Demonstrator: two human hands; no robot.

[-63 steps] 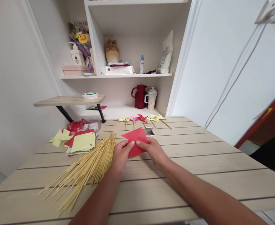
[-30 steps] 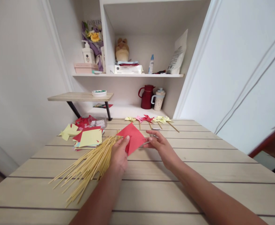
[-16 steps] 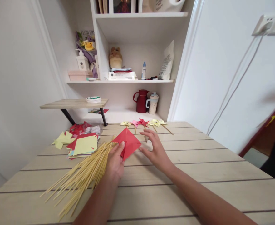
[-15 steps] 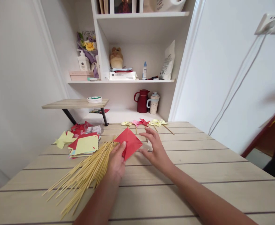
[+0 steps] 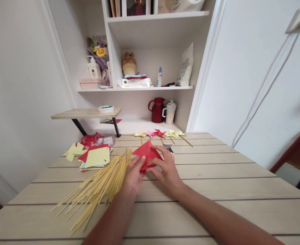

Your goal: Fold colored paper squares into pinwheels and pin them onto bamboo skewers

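Note:
A red paper square (image 5: 145, 150), cut in from its corners, is held above the table by my left hand (image 5: 134, 172), thumb on top and fingers beneath. My right hand (image 5: 166, 170) has its fingers on the paper's right side, curled over the lower right part. To the left, a fanned bundle of thin wooden sticks (image 5: 101, 182) lies close to my left hand. Beyond it sits a stack of coloured paper squares with a yellow sheet (image 5: 98, 157) on top. A small grey-white object (image 5: 168, 147) is partly hidden behind my right hand.
Finished pinwheels on sticks, among them a red pinwheel (image 5: 160, 133), lie along the table's back edge. A loose yellow pinwheel shape (image 5: 74, 150) and red paper pieces (image 5: 91, 139) lie at left. A small raised shelf (image 5: 84, 113), a red jug (image 5: 157, 110) and a cup (image 5: 170, 113) stand behind.
My right hand has moved left from beside the paper and now touches its right side. The paper is tilted and partly covered by those fingers. The whole view has shifted slightly.

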